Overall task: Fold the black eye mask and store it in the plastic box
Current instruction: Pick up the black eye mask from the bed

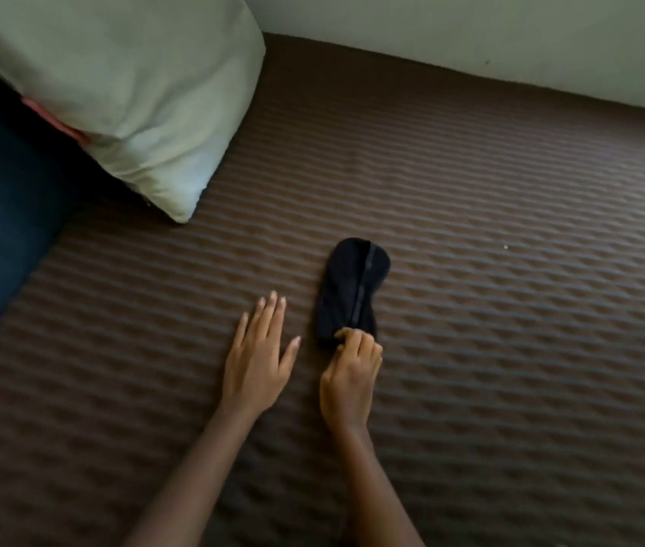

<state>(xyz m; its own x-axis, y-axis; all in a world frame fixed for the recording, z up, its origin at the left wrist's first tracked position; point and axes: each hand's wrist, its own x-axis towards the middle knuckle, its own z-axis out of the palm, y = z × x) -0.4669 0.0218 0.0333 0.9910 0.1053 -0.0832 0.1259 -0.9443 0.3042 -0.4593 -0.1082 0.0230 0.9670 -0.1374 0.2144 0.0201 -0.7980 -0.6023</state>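
Observation:
The black eye mask (350, 288) lies flat on the brown striped bed cover (510, 309), its long side running away from me, with its strap lying along its top. My right hand (350, 375) pinches the near end of the mask between thumb and fingers. Flat on the cover just left of the mask rests my left hand (259, 355), fingers spread and holding nothing. No plastic box is in view.
A pale green pillow (135, 92) lies at the upper left, with a pink item (56, 118) showing under its edge. A dark blue blanket (1, 199) covers the left side. A pale wall (470, 33) runs along the bed's far edge.

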